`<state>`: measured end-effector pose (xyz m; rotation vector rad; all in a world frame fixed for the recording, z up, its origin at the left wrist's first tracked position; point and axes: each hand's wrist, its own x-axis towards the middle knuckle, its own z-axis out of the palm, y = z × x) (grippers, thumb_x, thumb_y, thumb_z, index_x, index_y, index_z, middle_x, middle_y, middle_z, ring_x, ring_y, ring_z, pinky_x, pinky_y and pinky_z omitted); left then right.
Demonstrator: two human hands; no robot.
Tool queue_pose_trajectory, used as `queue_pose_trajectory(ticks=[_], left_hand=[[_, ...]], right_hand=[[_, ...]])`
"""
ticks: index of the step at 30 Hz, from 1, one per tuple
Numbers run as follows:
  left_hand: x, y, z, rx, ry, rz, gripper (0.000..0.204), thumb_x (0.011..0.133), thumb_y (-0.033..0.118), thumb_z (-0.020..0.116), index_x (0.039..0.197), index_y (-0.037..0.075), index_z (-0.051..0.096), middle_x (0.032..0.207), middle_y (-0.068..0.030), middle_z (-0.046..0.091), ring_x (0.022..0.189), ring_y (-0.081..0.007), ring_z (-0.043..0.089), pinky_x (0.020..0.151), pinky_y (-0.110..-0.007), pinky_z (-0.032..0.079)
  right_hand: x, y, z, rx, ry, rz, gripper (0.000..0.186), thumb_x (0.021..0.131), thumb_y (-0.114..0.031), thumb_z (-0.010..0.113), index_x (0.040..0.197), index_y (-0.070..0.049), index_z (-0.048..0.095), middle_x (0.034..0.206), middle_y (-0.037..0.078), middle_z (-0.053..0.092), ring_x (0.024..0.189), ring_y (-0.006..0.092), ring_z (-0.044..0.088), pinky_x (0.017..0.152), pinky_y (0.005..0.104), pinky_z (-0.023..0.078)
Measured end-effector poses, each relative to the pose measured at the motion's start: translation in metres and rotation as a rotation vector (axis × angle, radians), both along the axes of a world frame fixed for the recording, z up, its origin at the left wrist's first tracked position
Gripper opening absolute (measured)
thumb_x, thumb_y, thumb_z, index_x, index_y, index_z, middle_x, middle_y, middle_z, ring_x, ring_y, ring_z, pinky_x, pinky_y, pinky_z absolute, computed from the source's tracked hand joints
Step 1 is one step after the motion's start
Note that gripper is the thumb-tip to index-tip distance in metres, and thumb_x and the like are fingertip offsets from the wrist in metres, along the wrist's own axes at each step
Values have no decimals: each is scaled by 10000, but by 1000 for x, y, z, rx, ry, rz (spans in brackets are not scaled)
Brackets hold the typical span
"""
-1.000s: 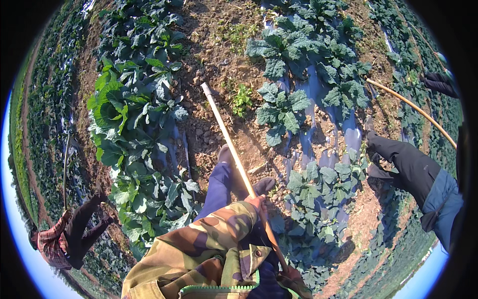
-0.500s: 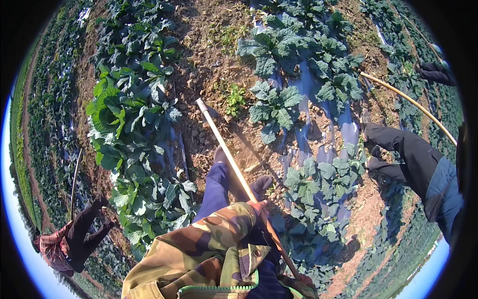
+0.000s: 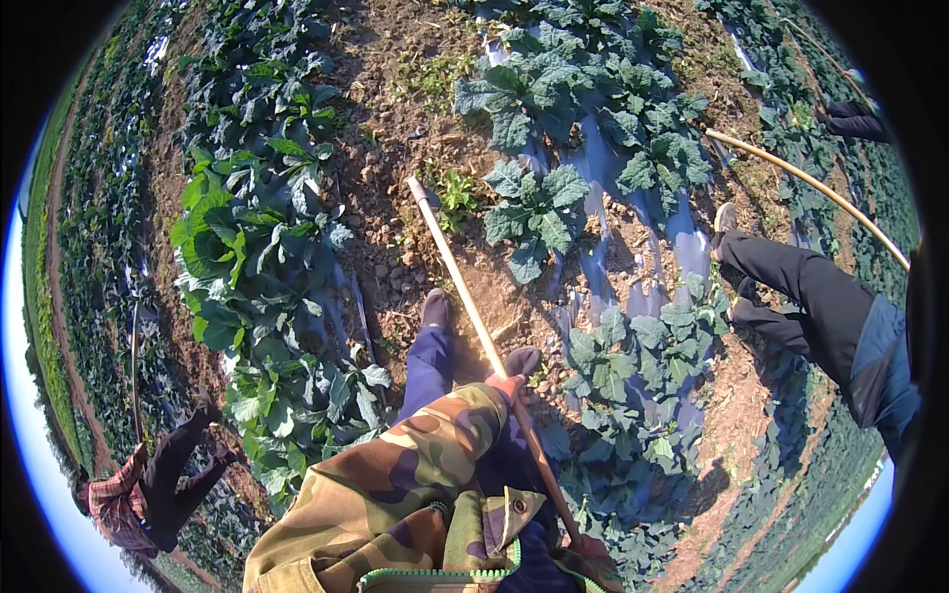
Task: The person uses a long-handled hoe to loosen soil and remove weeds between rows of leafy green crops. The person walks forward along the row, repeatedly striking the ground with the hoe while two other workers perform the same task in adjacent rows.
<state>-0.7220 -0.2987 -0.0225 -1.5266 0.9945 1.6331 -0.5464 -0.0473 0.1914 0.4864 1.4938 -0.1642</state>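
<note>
My left hand (image 3: 506,385), at the end of a camouflage sleeve, grips a long light wooden pole (image 3: 460,296) partway along its length. My right hand (image 3: 589,550) holds the same pole lower in the view, near the bottom edge. The pole slants up and left over bare soil (image 3: 386,247), and its far end has a grey fitting (image 3: 423,196) beside a small bright green plant (image 3: 457,198). My blue-trousered legs and dark shoes (image 3: 435,308) show under the pole, between rows of leafy plants (image 3: 237,247).
Kale plants (image 3: 534,212) grow through torn plastic sheeting (image 3: 689,247) on the right. A co-worker in dark trousers (image 3: 801,277) stands there near a long bamboo-coloured pole (image 3: 811,188). A co-worker in a plaid shirt (image 3: 129,494) stands at lower left with a pole. Another dark-clad person (image 3: 855,124) is upper right.
My pole and left hand have shifted up the picture, the pole's far end also slightly right of where it was half a second ago. The co-workers' outlines have shifted slightly.
</note>
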Motion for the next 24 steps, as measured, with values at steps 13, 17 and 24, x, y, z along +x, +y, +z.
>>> queue_pose_trajectory(ticks=[13, 17, 24], left_hand=[[40, 39, 29, 158, -73, -124, 173, 770, 104, 619, 719, -26, 517, 595, -119, 538, 512, -243, 573, 451, -343, 491], [-14, 6, -11, -17, 59, -41, 149, 749, 64, 628, 707, -29, 520, 590, -122, 544, 478, -237, 564, 433, -342, 486], [-100, -68, -12, -133, 305, 26, 228, 805, 193, 555, 647, 48, 477, 479, -95, 500, 373, -203, 494, 323, -326, 398]], right_hand=[[61, 60, 27, 121, -29, -15, 483, 665, -513, 615, 957, -130, 591, 891, 129, 626, 826, 319, 598, 715, 408, 475], [-6, -1, -19, 55, 28, 57, 419, 719, -444, 580, 940, -89, 584, 881, 175, 615, 837, 338, 591, 717, 422, 469], [-94, -95, -35, -42, 471, -86, 377, 737, -337, 595, 941, -26, 536, 847, 212, 596, 846, 373, 564, 724, 440, 444]])
